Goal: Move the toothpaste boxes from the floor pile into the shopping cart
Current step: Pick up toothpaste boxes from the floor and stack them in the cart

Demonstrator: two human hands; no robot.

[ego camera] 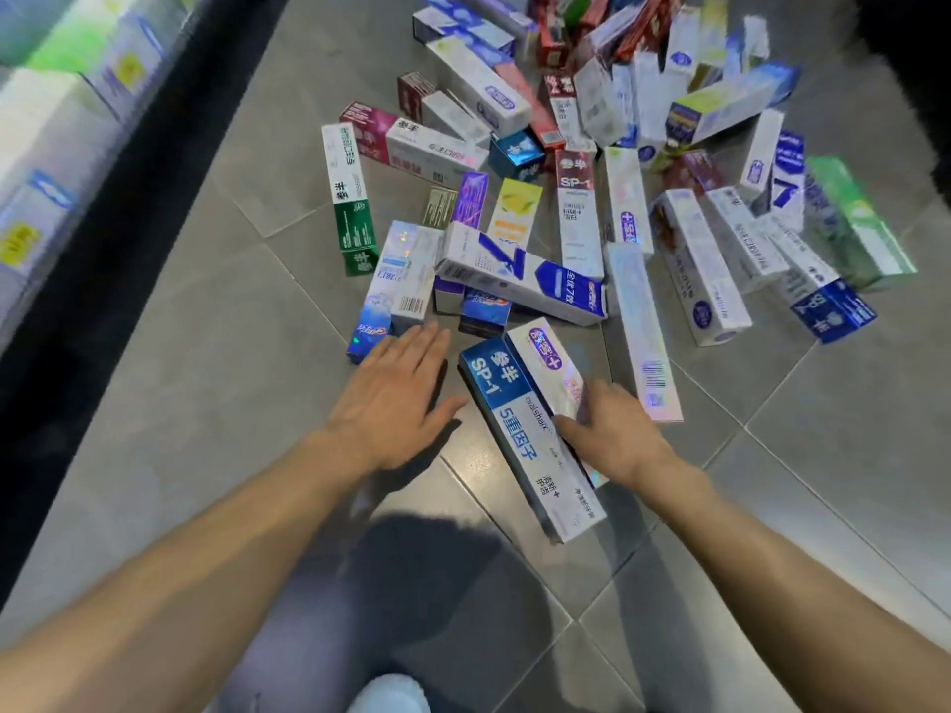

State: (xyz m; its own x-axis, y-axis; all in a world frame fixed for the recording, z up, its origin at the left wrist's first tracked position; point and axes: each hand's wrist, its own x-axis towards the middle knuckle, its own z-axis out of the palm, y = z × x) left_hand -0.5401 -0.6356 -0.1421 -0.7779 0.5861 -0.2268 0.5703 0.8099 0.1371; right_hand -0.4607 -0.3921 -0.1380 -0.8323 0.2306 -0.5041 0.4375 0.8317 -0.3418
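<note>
Crouched over the pile of toothpaste boxes (592, 162), a person's right hand (610, 429) clamps the pale box (553, 375) beside the blue box (520, 434); the left hand (396, 398) hovers flat, fingers straight. Both boxes run from 11 to 5 o'clock. Best gripped mid-length, lifted level. No cart is visible.

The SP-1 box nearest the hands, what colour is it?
SP-1 box: blue top, white below; head view.
</note>
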